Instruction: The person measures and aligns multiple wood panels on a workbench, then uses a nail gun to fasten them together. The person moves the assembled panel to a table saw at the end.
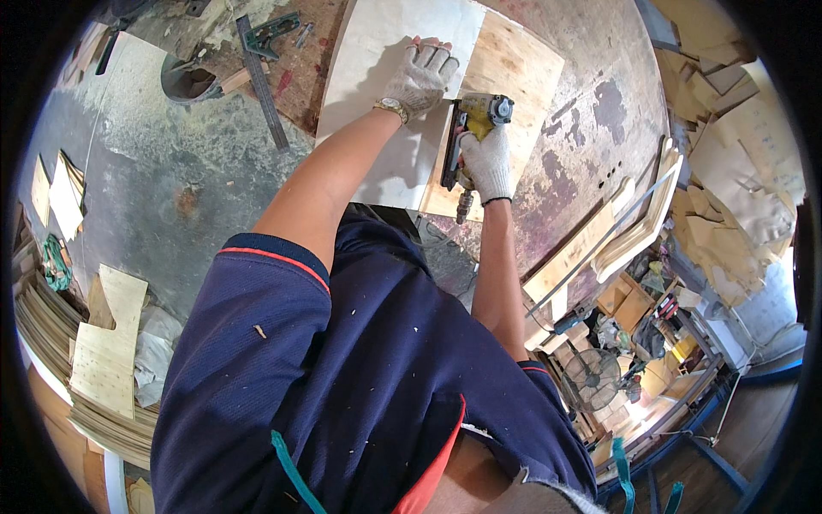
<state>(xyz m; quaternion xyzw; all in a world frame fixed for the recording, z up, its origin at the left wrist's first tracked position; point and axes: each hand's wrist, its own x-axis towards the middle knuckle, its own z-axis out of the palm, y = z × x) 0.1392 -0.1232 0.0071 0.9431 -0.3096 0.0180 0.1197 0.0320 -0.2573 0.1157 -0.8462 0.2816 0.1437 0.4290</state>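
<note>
In a light knit glove with bare fingertips, my left hand (424, 79) lies flat on a white-faced board (364, 64), fingers stretched out. A watch circles that wrist. My right hand (488, 164), also gloved, is wrapped round the handle of a yellow and grey nail gun (492, 108) with a black magazine. The nail gun is over the seam where the white face meets a bare plywood panel (521, 68); whether its nose touches the wood cannot be made out. A hose fitting (463, 207) hangs from the handle's lower end.
A worn worktable (591, 163) carries the boards. At the upper left lie a metal ruler (262, 86) and a green-handled tool (272, 32). Wood strips (638, 218) lean at the table's right edge. A fan (592, 373) stands lower right; stacked plywood sheets (107, 428) are lower left.
</note>
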